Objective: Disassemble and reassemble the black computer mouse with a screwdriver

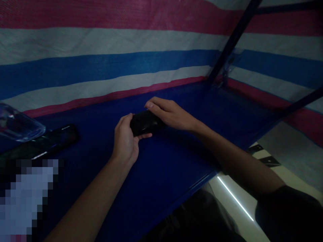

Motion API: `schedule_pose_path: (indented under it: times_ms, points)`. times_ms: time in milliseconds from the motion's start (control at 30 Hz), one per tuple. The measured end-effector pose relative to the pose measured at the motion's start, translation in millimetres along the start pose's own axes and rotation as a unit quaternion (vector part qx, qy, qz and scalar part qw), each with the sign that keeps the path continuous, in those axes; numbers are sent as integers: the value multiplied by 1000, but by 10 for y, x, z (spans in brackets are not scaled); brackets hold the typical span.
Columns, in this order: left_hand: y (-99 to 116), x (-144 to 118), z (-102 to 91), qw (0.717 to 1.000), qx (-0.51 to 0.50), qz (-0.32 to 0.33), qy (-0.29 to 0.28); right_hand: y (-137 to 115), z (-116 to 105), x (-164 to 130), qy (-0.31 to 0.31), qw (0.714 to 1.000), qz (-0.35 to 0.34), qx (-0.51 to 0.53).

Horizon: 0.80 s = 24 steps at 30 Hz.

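one striped tarp [101,43] behind, red, white and blue bands, filling the upper view. below it a blue worktop [164,168], dim, running from the left edge to a corner post [234,37] at upper right. pale floor [285,171] off the worktop's right edge. at far left, lying flat on the worktop, a long dark glossy slab [42,143]; just behind it, partly cut off by the frame edge, a clear plastic thing [17,126]. near the worktop's middle, a small black object [145,122], glossy, kind not clear in the low light, held low over the worktop or on it, cannot tell which. left hand [124,141] curled round its near left end, thumb under, fingers closed on it. right hand [170,114] laid over its far right end from above, fingers stretched flat along the top, thumb side hidden. both hands touching it, well apart from the slab.
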<state>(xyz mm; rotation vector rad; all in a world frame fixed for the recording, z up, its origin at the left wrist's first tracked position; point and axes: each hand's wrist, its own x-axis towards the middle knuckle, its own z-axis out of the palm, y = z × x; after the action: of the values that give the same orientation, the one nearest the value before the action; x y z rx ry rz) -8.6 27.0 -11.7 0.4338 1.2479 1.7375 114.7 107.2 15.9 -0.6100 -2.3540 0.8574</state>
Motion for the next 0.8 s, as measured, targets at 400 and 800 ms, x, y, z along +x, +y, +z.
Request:
schedule_pose_path:
  times_ms: [400,800]
  points:
    - [64,-16,10,999,-37,-33,-5,50,211,57,69,948,212,226]
    - [70,-12,15,998,-35,-51,-1,125,193,78,93,976,147,133]
